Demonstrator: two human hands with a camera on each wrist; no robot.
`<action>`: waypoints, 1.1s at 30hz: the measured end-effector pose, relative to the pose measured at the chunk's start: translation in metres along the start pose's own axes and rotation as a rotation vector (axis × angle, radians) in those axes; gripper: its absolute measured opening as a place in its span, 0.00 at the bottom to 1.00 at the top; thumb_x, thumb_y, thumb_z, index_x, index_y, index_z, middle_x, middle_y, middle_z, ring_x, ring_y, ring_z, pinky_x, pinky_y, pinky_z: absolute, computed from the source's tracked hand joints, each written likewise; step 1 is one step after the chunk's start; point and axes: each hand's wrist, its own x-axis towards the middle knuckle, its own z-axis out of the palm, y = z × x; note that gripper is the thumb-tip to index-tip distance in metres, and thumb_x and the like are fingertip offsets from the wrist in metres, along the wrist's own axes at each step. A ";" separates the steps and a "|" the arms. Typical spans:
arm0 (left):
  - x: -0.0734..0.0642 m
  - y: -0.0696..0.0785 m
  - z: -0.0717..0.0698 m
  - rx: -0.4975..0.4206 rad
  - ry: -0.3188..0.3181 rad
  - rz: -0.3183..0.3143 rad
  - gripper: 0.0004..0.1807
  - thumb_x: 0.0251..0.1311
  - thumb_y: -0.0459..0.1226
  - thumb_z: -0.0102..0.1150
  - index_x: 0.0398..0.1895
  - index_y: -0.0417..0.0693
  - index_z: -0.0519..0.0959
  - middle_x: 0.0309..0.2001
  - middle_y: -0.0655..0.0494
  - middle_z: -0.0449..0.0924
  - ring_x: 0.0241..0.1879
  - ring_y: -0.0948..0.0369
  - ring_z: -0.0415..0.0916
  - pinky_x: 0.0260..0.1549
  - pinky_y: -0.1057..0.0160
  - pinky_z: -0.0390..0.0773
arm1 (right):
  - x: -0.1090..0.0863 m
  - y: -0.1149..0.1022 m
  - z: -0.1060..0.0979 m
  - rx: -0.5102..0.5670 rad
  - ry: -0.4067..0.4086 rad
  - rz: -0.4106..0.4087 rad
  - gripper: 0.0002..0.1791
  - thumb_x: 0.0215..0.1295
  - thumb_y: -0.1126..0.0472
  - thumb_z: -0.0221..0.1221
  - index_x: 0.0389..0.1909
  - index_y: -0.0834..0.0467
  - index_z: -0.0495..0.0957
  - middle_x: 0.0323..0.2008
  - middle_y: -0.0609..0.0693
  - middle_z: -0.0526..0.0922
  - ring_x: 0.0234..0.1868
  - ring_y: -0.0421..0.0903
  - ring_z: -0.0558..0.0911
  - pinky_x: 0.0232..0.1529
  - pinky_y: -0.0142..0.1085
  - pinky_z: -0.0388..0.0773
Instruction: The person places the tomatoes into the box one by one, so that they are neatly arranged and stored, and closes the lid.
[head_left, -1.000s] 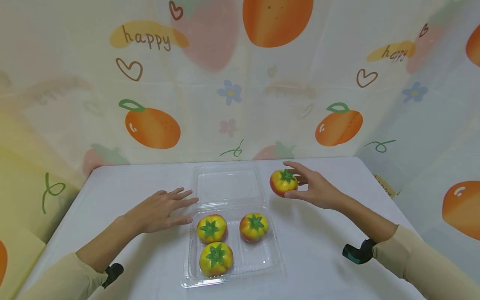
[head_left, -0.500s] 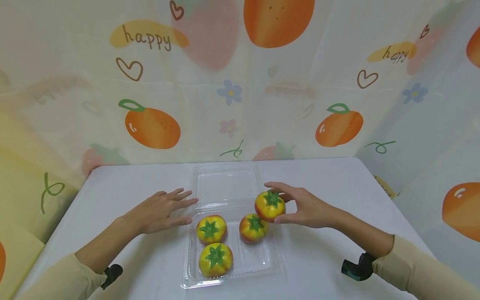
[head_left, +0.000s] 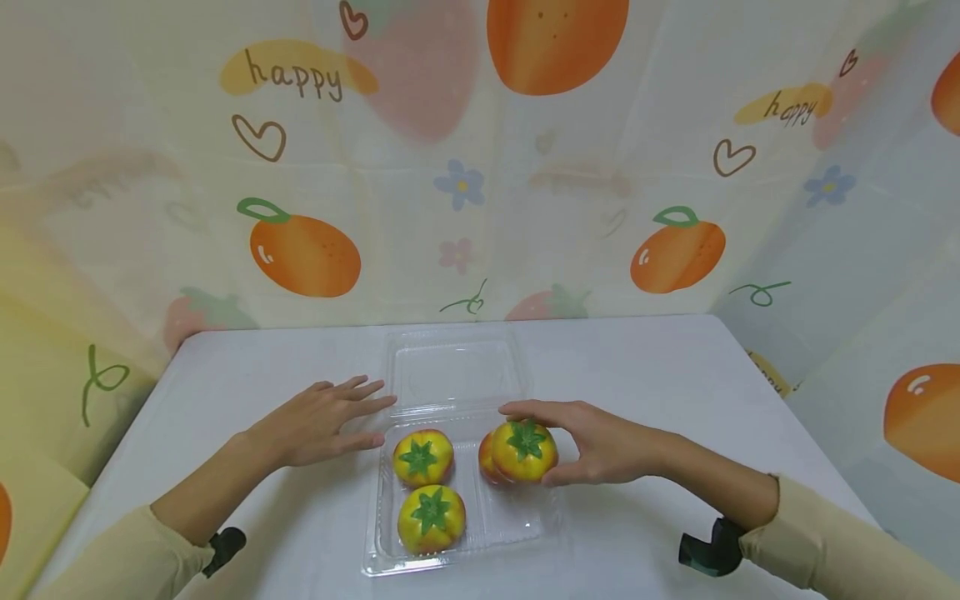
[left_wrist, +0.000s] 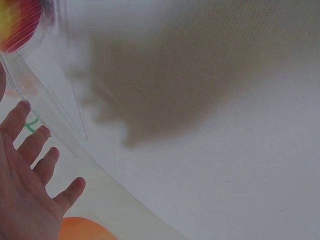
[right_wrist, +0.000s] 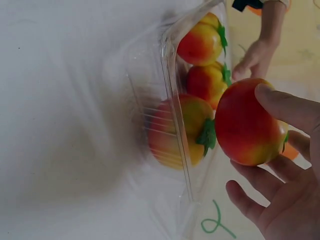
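Note:
My right hand [head_left: 611, 442] grips a yellow-and-red tomato [head_left: 531, 454] with a green star-shaped top, thumb on one side and fingers on the other. In the right wrist view this held tomato [right_wrist: 245, 122] is over the clear plastic box, above its rim [right_wrist: 175, 100]. Behind it, a second tomato [head_left: 489, 460] in the box's right half is partly hidden. Two more tomatoes, a back one [head_left: 423, 458] and a front one [head_left: 432, 520], sit in the left half. My left hand [head_left: 322, 423] is spread with straight fingers, fingertips right at the box's left edge.
The box's clear lid [head_left: 457, 371] lies folded back behind it on the white-covered table [head_left: 637, 533]. A fruit-printed cloth [head_left: 525, 233] hangs behind the table and along its sides.
My right hand has carried the tomato left and nearer to me, from beside the lid to over the box's right half. My left hand has stayed in place.

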 end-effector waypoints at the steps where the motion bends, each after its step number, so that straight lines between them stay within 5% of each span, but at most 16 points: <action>1: 0.000 0.000 0.000 -0.002 -0.001 -0.001 0.34 0.68 0.61 0.49 0.69 0.54 0.73 0.70 0.45 0.69 0.70 0.41 0.62 0.58 0.35 0.69 | 0.000 -0.001 0.000 -0.008 -0.007 -0.004 0.46 0.58 0.58 0.72 0.75 0.44 0.59 0.69 0.36 0.68 0.68 0.38 0.69 0.67 0.41 0.67; 33: 0.000 0.002 -0.003 -0.003 -0.009 0.008 0.35 0.68 0.62 0.48 0.69 0.53 0.73 0.69 0.45 0.69 0.69 0.41 0.63 0.58 0.35 0.70 | 0.011 -0.005 0.025 -0.197 -0.224 -0.048 0.44 0.57 0.55 0.73 0.73 0.39 0.63 0.69 0.36 0.68 0.65 0.39 0.70 0.65 0.43 0.71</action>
